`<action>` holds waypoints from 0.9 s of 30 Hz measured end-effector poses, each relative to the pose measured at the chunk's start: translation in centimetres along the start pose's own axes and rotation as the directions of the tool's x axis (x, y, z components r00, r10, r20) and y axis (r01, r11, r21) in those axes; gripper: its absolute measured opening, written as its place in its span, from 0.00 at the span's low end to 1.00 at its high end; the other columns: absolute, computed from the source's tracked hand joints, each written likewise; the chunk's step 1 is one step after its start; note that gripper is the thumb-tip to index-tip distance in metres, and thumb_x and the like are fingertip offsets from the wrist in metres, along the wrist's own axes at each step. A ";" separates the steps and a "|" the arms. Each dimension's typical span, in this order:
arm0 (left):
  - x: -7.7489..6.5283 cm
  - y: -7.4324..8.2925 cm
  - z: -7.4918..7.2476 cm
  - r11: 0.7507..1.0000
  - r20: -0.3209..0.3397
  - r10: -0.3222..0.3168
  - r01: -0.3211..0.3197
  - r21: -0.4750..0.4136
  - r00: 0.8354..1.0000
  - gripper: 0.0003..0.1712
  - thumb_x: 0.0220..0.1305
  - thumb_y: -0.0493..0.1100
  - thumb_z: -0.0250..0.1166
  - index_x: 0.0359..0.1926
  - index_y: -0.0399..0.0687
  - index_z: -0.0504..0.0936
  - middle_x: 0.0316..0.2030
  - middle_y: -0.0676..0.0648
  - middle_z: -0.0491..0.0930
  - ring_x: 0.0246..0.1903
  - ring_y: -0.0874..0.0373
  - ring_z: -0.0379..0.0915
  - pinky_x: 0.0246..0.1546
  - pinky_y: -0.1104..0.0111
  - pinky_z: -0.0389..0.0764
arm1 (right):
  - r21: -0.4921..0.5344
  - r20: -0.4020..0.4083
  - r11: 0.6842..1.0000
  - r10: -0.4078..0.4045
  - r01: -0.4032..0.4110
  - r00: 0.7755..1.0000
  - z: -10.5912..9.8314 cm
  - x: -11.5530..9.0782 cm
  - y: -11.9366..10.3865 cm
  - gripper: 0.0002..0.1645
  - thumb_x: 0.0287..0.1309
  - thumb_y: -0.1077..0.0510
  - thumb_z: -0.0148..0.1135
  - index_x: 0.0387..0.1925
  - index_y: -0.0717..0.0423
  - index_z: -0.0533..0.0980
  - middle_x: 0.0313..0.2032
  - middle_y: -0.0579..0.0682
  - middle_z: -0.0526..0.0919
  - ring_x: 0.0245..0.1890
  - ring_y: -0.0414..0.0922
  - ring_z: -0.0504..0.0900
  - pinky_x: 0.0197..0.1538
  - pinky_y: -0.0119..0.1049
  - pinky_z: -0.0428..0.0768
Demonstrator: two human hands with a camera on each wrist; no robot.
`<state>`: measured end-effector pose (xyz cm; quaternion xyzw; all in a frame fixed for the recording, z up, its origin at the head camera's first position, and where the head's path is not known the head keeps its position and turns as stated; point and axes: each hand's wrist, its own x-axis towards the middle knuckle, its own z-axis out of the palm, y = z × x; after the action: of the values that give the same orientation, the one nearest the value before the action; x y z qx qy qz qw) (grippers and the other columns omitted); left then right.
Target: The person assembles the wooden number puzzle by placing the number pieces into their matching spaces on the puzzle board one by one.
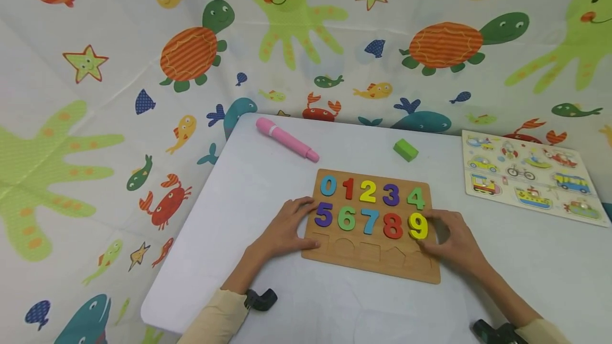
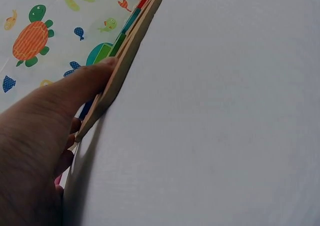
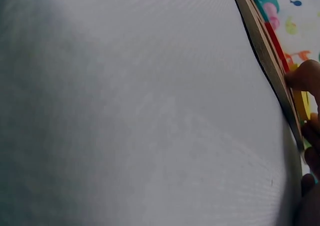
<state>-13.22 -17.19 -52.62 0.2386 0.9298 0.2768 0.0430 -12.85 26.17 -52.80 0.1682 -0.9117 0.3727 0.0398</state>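
Note:
A wooden number puzzle board lies on the white table, with coloured digits 0 to 9 in two rows and empty outlined shapes along its near side. My left hand grips the board's left edge; in the left wrist view its thumb lies on the top face and the other fingers are partly hidden behind the edge. My right hand is at the board's right side, pinching the yellow number 9 between thumb and forefinger. In the right wrist view the yellow 9 stands between thumb and fingers.
Behind the board lie a pink pen-shaped object and a green block. To the right is a vehicle picture board. A sea-animal cloth hangs along the table's back and left sides.

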 end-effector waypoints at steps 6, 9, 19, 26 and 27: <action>-0.1 0.1 0.1 1.000 0.001 -0.006 0.006 0.008 1.000 0.55 0.48 0.70 0.72 0.74 0.55 0.64 0.71 0.53 0.58 0.69 0.52 0.53 0.67 0.57 0.59 | -0.009 0.038 1.000 -0.004 0.005 0.999 -0.3 0.0 0.2 0.36 0.38 0.57 0.84 0.52 0.55 0.78 0.54 0.52 0.78 0.56 0.52 0.66 0.54 0.54 0.64; -0.1 0.3 0.0 1.000 0.000 -0.002 0.002 0.004 1.000 0.55 0.48 0.70 0.72 0.74 0.54 0.64 0.71 0.53 0.58 0.69 0.52 0.52 0.69 0.57 0.57 | -0.016 0.052 1.000 -0.005 0.006 0.999 -0.5 -0.1 0.1 0.35 0.38 0.54 0.84 0.51 0.53 0.78 0.54 0.52 0.78 0.56 0.53 0.66 0.54 0.55 0.64; 0.1 0.3 0.2 1.000 0.006 0.017 -0.017 -0.001 1.000 0.55 0.49 0.70 0.71 0.73 0.52 0.65 0.71 0.52 0.59 0.70 0.50 0.52 0.69 0.55 0.55 | -0.028 0.088 1.000 0.011 -0.009 0.996 -0.9 -0.3 0.1 0.34 0.38 0.51 0.84 0.50 0.52 0.79 0.54 0.54 0.78 0.57 0.57 0.67 0.53 0.57 0.63; 0.1 0.1 0.3 1.000 0.019 0.002 -0.002 -0.008 1.000 0.55 0.49 0.70 0.71 0.73 0.53 0.65 0.71 0.51 0.59 0.70 0.50 0.52 0.69 0.55 0.55 | -0.024 0.125 0.999 0.029 -0.026 0.992 -0.9 -0.2 0.3 0.36 0.40 0.49 0.83 0.53 0.52 0.79 0.56 0.55 0.76 0.58 0.58 0.65 0.55 0.61 0.63; 0.1 0.1 0.3 1.000 0.020 -0.001 0.002 -0.013 1.000 0.55 0.49 0.70 0.71 0.73 0.52 0.65 0.71 0.51 0.59 0.70 0.50 0.52 0.70 0.54 0.53 | -0.019 0.130 0.999 0.038 -0.036 0.991 -0.9 -0.1 0.3 0.36 0.41 0.48 0.82 0.54 0.51 0.78 0.57 0.54 0.76 0.59 0.58 0.65 0.56 0.62 0.63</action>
<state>-13.17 -16.90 -52.83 0.2404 0.9278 0.2802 0.0543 -12.88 27.04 -52.38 0.1749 -0.9183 0.3542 -0.0252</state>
